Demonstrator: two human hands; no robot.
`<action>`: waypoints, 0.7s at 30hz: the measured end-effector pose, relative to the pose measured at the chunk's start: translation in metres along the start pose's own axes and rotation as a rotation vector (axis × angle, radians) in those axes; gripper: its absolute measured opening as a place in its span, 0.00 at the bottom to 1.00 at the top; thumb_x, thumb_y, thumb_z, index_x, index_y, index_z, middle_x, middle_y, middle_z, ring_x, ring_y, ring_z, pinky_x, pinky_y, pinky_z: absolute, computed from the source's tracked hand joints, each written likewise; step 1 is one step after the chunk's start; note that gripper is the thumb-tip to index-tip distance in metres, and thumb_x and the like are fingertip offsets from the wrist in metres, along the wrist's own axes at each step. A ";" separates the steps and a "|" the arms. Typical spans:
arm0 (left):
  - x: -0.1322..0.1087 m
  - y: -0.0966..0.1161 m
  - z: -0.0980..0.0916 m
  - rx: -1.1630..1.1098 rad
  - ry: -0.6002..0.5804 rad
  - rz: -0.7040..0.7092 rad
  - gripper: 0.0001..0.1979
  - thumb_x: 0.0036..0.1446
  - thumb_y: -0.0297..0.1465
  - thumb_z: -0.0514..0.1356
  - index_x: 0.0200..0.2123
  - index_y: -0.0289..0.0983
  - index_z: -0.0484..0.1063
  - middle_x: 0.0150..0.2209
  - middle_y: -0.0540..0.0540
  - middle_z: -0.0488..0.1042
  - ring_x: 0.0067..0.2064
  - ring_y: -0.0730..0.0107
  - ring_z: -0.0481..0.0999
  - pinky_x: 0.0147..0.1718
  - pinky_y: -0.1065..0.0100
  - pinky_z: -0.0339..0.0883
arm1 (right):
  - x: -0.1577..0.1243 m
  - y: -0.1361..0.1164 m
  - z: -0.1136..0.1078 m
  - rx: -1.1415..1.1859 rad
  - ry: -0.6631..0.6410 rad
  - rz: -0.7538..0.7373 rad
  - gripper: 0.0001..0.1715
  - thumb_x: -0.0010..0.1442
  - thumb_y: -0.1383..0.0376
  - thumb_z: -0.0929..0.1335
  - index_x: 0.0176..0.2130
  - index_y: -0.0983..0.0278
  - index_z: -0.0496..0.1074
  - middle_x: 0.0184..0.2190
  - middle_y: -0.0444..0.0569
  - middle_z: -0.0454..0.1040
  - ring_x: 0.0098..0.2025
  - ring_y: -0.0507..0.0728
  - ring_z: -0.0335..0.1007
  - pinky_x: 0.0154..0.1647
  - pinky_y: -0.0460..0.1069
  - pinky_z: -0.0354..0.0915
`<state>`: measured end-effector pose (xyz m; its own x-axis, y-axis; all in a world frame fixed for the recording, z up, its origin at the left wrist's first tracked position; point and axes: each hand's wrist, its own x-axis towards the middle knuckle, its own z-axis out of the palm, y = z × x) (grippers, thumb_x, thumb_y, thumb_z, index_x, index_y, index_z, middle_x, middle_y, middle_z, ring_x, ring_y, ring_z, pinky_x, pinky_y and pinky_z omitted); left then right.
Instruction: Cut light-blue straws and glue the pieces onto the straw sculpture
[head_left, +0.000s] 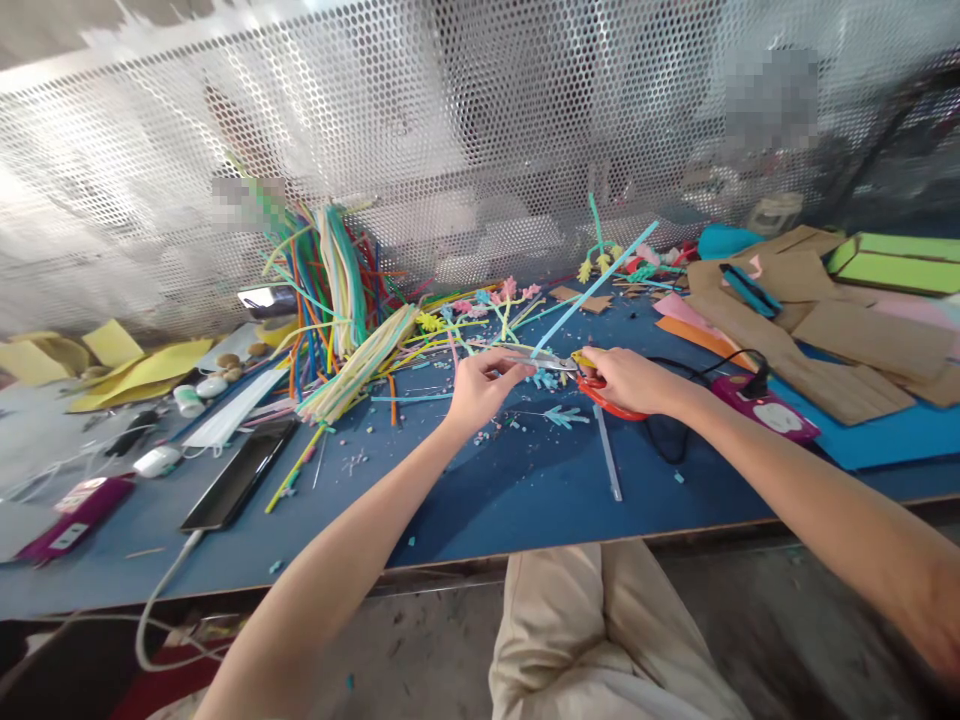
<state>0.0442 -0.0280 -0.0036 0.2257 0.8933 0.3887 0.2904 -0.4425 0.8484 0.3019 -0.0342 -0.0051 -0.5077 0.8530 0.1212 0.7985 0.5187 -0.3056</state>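
Observation:
My left hand point(482, 388) pinches a light blue pipe cleaner point(596, 287), whose long free end slants up to the right. Closed around the red handles of a pair of scissors point(553, 363), my right hand point(628, 380) keeps their metal blades at the pipe cleaner, close to my left fingertips. Something small and yellow shows by the right fingers. Below the hands, a light blue branched pipe cleaner piece point(566, 416) lies among tiny clippings. A translucent stick point(608, 455) rests on the table under the right hand.
Pipe cleaner bundles point(334, 290) stand and lie at left, near a phone point(240, 475) on a white cable. Pink and yellow pipe cleaner flowers point(510, 295) lie behind my hands. At right are a purple power strip point(765, 408) and cardboard pieces point(817, 340). Perforated metal point(510, 120) closes the back.

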 end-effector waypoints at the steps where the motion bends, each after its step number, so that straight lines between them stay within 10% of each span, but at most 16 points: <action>1: 0.000 0.001 0.000 -0.002 0.000 -0.001 0.09 0.53 0.37 0.68 0.33 0.38 0.82 0.30 0.47 0.81 0.26 0.75 0.71 0.23 0.73 0.58 | 0.000 0.001 -0.001 0.004 0.002 -0.007 0.08 0.64 0.64 0.63 0.34 0.60 0.55 0.29 0.47 0.70 0.27 0.54 0.61 0.30 0.48 0.50; 21: 0.000 0.001 0.006 -0.185 -0.005 -0.041 0.07 0.51 0.35 0.69 0.30 0.37 0.81 0.30 0.47 0.80 0.22 0.80 0.63 0.20 0.73 0.53 | -0.005 -0.005 -0.009 0.203 0.064 -0.003 0.12 0.62 0.58 0.66 0.32 0.60 0.59 0.25 0.44 0.70 0.27 0.53 0.63 0.30 0.47 0.53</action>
<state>0.0496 -0.0285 -0.0049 0.2219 0.9098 0.3507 0.1237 -0.3830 0.9154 0.3031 -0.0402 0.0041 -0.4832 0.8569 0.1797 0.7121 0.5041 -0.4887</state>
